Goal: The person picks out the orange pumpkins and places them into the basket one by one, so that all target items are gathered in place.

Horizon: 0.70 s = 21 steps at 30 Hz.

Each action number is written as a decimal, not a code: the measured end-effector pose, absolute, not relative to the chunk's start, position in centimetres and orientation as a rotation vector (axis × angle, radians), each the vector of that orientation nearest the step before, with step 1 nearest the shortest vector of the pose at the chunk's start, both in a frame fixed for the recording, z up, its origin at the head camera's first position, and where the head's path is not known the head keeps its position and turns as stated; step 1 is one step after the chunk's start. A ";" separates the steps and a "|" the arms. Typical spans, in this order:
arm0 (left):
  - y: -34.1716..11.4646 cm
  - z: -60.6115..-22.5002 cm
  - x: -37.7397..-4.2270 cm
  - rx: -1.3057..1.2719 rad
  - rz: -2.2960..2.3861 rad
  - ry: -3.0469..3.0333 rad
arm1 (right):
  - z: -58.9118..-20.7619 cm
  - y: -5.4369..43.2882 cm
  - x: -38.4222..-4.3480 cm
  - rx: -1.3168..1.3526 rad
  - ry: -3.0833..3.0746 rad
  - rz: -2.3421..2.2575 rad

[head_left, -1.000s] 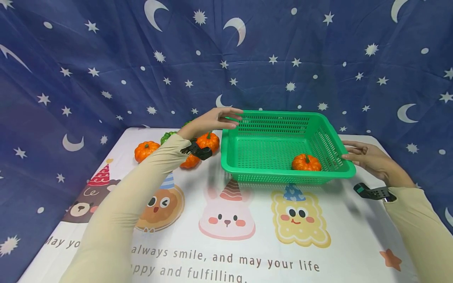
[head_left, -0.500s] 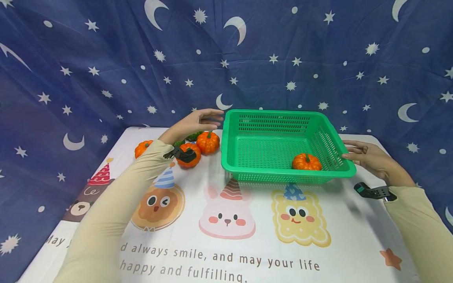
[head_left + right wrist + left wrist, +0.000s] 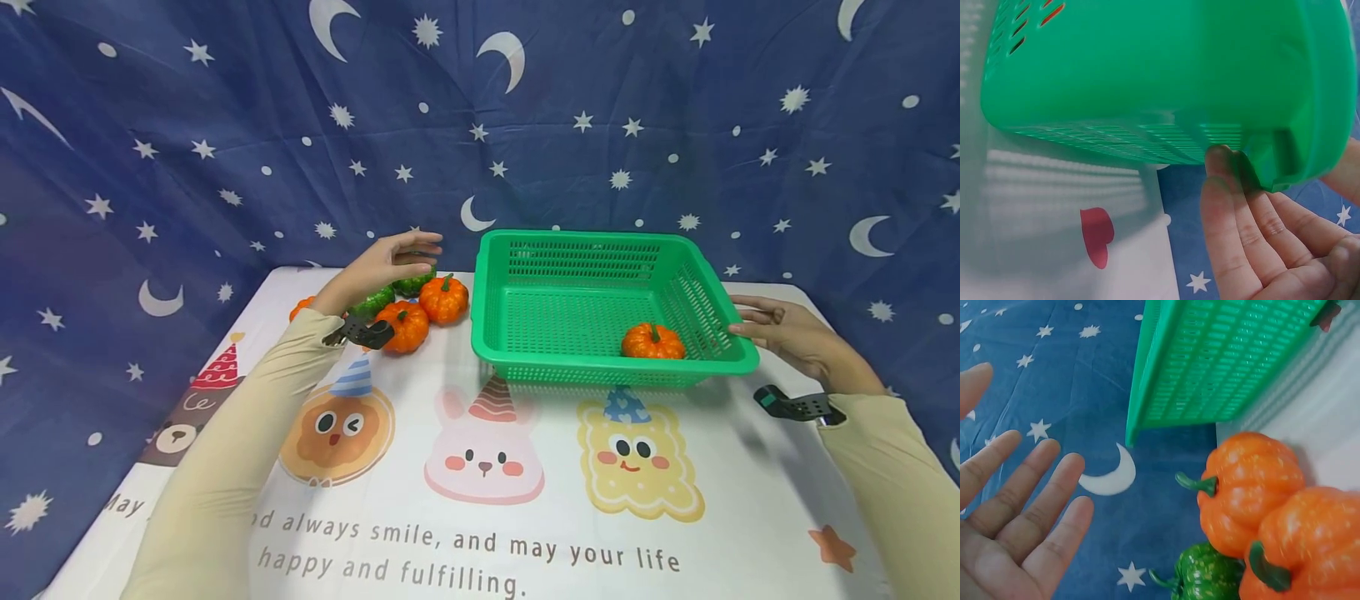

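My left hand [image 3: 382, 265] hovers in the air left of the green plastic basket [image 3: 555, 361], its fingers loosely extended and holding nothing. Beneath and beside it lie small orange pumpkins [image 3: 445, 300] with green stems and green speckled pumpkins [image 3: 1207, 575], partly hidden by the hand and forearm. At the basket's right end, my right hand [image 3: 806, 343] holds the rim, thumb at its outer edge and fingers [image 3: 1235, 225] tucked under the lip against the slotted wall. One orange pumpkin [image 3: 652, 342] sits inside the basket, in the front right corner.
A white tablecloth [image 3: 480, 521] with printed cartoon animals and lettering covers the table. A dark blue curtain [image 3: 555, 100] with stars and moons hangs right behind the basket and pumpkins. Another orange pumpkin [image 3: 300, 307] shows at the left, mostly behind the left wrist.
My left hand has moved left, from over the basket's left rim to above the pumpkins, uncovering the front orange pumpkin. The right hand and the basket have stayed put.
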<state>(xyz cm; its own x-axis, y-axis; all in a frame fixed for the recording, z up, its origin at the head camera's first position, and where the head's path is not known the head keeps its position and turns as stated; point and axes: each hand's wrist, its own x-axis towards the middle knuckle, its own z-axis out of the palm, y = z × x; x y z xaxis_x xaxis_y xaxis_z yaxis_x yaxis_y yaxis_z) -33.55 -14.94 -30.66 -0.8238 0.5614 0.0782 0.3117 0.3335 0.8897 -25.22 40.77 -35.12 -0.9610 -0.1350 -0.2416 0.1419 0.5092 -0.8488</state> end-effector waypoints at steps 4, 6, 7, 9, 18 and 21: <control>-15.8 -31.1 -33.5 0.763 1.522 2.361 | -35.1 40.9 -25.2 -0.002 2.481 -1.430; -16.2 -31.4 -33.3 0.740 1.542 2.361 | -35.2 40.9 -25.2 -0.008 2.475 -1.449; -16.4 -31.5 -33.2 0.730 1.555 2.358 | -35.2 40.9 -25.2 -0.013 2.472 -1.455; -16.7 -31.8 -33.0 0.706 1.573 2.356 | -35.3 41.0 -25.3 -0.012 2.469 -1.461; -18.4 -33.5 -32.7 0.643 1.593 2.363 | -35.2 41.0 -25.3 -0.022 2.452 -1.470; -18.8 -34.2 -32.6 0.635 1.604 2.358 | -35.2 40.9 -25.2 -0.018 2.453 -1.464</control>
<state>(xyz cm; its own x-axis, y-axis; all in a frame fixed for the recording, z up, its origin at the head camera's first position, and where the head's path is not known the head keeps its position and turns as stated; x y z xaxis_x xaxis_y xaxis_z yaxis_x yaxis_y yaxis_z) -32.56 -18.84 -34.22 -0.8828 0.4660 0.0598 0.2268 0.3112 0.9229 -25.23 40.88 -35.17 -0.9597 -0.1544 -0.2347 0.1333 0.4852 -0.8642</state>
